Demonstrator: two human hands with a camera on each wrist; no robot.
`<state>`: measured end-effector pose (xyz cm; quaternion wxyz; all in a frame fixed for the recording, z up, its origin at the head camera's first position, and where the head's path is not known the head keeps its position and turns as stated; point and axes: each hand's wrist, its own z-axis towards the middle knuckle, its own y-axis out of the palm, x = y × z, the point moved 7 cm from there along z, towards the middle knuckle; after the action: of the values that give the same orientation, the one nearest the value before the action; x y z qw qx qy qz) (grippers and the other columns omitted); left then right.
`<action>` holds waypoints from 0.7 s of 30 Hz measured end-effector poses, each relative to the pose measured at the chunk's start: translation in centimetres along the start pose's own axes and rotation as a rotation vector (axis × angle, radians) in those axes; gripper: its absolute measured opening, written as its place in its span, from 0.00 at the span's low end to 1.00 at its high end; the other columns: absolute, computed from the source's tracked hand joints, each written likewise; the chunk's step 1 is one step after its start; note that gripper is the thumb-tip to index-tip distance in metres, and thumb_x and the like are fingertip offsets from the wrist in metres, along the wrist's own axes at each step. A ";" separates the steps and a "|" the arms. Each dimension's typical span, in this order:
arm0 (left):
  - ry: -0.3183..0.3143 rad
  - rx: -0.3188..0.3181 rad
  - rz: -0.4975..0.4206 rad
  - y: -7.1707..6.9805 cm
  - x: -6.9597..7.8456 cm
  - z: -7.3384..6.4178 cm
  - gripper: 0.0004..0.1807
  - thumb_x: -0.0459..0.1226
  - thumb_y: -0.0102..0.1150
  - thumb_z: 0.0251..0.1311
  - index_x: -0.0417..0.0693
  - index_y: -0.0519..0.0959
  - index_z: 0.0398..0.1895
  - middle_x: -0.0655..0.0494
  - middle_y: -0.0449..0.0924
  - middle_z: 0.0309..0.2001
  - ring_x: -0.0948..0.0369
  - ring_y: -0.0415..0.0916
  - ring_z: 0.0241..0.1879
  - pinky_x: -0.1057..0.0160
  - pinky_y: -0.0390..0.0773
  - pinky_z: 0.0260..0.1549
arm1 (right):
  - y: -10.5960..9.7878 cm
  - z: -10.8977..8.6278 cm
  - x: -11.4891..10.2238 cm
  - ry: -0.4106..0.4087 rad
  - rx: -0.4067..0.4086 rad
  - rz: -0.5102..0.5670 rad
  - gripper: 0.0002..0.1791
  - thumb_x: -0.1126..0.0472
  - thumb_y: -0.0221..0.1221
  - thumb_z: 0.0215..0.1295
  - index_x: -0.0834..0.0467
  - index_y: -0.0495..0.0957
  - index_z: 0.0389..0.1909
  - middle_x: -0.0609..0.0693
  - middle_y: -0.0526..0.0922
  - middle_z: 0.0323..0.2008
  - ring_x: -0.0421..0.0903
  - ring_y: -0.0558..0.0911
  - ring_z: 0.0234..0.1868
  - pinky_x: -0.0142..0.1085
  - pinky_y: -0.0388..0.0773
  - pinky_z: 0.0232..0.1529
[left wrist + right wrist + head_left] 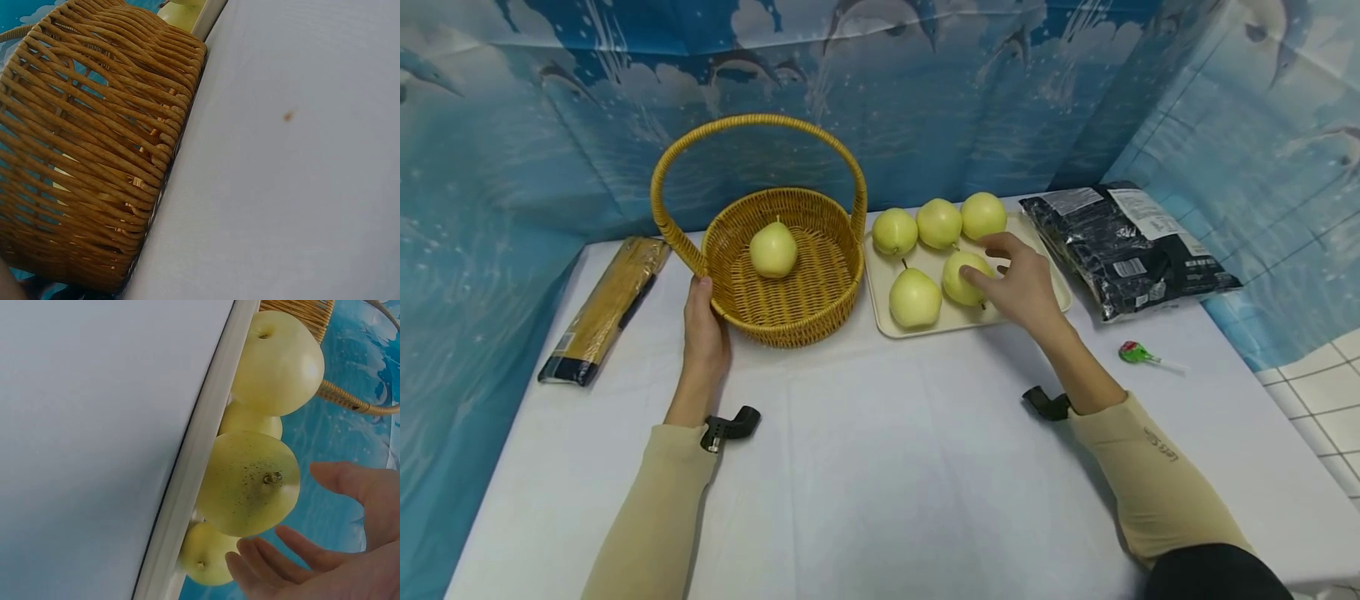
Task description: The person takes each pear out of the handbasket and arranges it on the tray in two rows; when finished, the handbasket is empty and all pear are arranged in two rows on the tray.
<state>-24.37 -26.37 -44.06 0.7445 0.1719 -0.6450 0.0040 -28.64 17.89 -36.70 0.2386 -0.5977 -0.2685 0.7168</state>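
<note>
My left hand (703, 342) grips the left side of a wicker basket (782, 325), by the foot of its tall handle; most of its fingers are hidden. One yellow-green pear (773, 250) sits inside the basket. To the right, a cream tray (1015, 225) carries several more pears. My right hand (1018, 279) reaches over the tray, thumb and fingers spread about the front right pear (962, 279). In the right wrist view a gap shows between the thumb and this speckled pear (250, 484). Beside it on the tray is another front pear (915, 298).
Left of the basket lies a long golden packet (606, 308) with dark ends. A black plastic package (1131, 246) is right of the tray, its edge near the tray's corner. A green-and-red wrapped lollipop (1138, 352) lies in front of it. Blue curtain (895, 108) hangs behind the table.
</note>
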 end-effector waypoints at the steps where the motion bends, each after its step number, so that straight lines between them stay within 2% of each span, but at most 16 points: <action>1: 0.000 0.001 0.002 0.0 0.0 0.0 0.30 0.47 0.33 0.85 0.53 0.52 0.84 0.45 0.60 0.77 0.52 0.57 0.79 0.61 0.55 0.80 | -0.1 0.0 0.0 -0.007 0.014 0.015 0.31 0.57 0.68 0.70 0.64 0.73 0.69 0.65 0.78 0.66 0.63 0.76 0.70 0.58 0.75 0.69; 10: 0.014 -0.006 -0.013 0.3 0.1 -0.2 0.29 0.47 0.34 0.84 0.54 0.53 0.84 0.46 0.60 0.78 0.52 0.57 0.79 0.61 0.56 0.80 | -1.2 -0.3 -1.0 -0.120 0.157 0.125 0.24 0.60 0.68 0.70 0.63 0.79 0.64 0.61 0.83 0.62 0.58 0.81 0.66 0.55 0.78 0.67; 16: 0.012 -0.001 -0.039 0.3 0.2 -0.3 0.29 0.46 0.34 0.85 0.54 0.52 0.84 0.45 0.58 0.79 0.52 0.56 0.80 0.63 0.55 0.80 | -1.0 -0.7 -2.4 -0.148 0.131 0.182 0.25 0.59 0.69 0.69 0.61 0.79 0.64 0.60 0.82 0.62 0.57 0.81 0.65 0.55 0.78 0.68; 21: 0.014 0.002 -0.036 0.3 0.2 -0.3 0.29 0.46 0.35 0.85 0.54 0.54 0.84 0.44 0.59 0.79 0.52 0.57 0.79 0.63 0.55 0.80 | -0.1 -1.2 -3.6 -0.154 0.087 0.198 0.26 0.58 0.71 0.68 0.58 0.80 0.64 0.57 0.83 0.63 0.54 0.80 0.66 0.52 0.78 0.68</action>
<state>-24.11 -26.09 -43.79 0.7489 0.1842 -0.6365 -0.0074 -26.81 15.70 -34.16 0.1711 -0.5537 -0.1941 0.7915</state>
